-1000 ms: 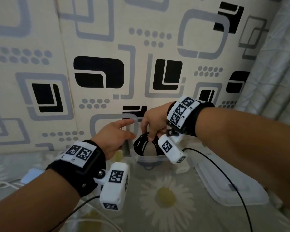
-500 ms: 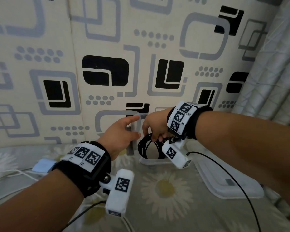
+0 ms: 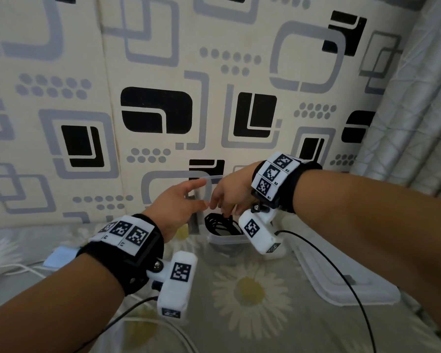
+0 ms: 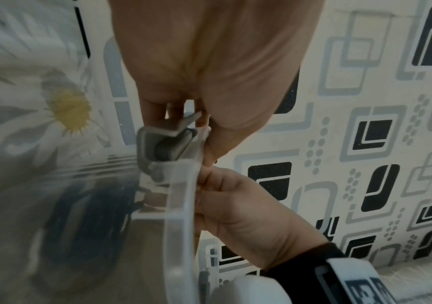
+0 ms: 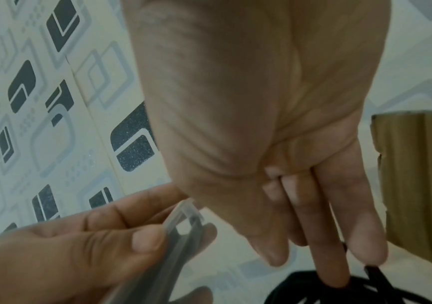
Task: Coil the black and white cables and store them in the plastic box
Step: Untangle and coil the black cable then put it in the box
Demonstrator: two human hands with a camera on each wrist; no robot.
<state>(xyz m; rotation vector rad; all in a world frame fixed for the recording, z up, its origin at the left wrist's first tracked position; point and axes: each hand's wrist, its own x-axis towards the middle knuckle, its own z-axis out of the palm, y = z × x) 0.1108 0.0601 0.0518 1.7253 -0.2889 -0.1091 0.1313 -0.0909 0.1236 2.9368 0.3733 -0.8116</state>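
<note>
Both forearms are bare, each wearing a black wrist strap [image 3: 127, 261] topped with white panels printed with square black-and-white markers. A white camera housing [image 3: 176, 282] bearing its own marker hangs from each strap on a screwed bracket, trailing a thin black lead [image 3: 336, 271].

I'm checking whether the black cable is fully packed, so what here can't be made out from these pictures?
- Black cable in the plastic box, head view: the right hand and its wrist camera cover part of the coil.
- Same coil, right wrist view: cut off by the bottom edge.
- Same coil, left wrist view: only a blurred dark shape through the box wall.
- White cable, head view: runs off the left edge.
</note>
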